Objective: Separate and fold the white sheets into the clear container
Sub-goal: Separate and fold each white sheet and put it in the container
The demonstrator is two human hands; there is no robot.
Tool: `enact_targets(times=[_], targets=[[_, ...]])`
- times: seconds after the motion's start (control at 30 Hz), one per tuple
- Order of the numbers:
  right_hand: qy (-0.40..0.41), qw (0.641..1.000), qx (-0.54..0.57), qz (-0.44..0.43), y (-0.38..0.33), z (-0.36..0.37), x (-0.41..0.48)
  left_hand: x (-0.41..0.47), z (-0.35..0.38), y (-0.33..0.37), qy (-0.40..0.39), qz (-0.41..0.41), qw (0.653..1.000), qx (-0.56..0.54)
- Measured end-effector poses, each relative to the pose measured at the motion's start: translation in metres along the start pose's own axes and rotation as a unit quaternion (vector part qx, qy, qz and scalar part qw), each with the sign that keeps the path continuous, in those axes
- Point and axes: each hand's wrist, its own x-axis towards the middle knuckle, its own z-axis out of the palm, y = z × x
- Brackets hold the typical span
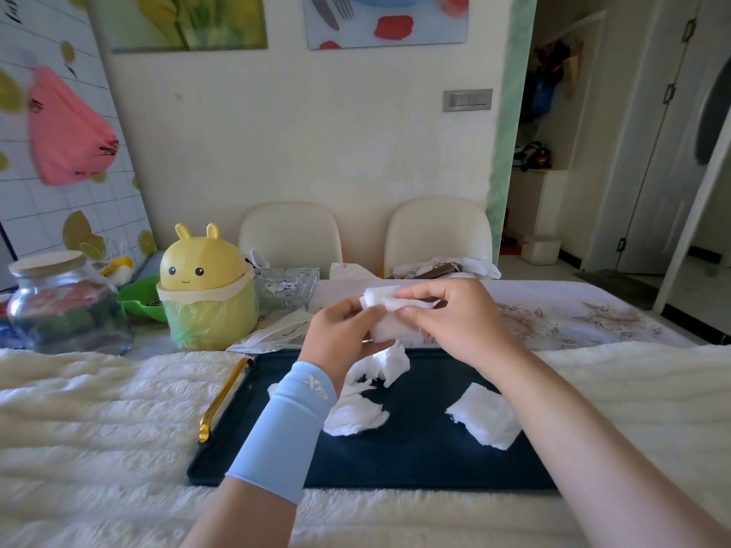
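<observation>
Sleeve (283,429) nearest; above the tray (415,460), left hand (340,330) and right hand (459,314) both pinch 1 white sheet (381,310). Tug unevenly and it could rip!

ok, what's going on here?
A person holds one white sheet above the dark tray, left hand gripping it and right hand pinching its edge. A crumpled pile of sheets and one flatter piece lie on the tray. The clear container stands farther back, beside the yellow bin.
</observation>
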Motion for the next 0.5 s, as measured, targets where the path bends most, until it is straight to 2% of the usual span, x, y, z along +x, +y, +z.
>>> enact_targets(times=[0.07,0.27,0.5], targets=[[0.008,1.000,-0.003,0.008,-0.0007,0.0005,-0.0005,-0.0012,0.0006,0.0023,-0.014,0.001,1.000,-0.023],[-0.031,0.999,-0.044,-0.003,-0.0019,-0.0013,-0.0010,-0.0029,-0.0005,0.0006,0.005,0.029,0.999,0.028],[-0.024,0.997,0.051,0.045,0.0024,-0.0082,0.0012,-0.0045,-0.0017,0.0038,-0.010,0.030,0.999,0.019]])
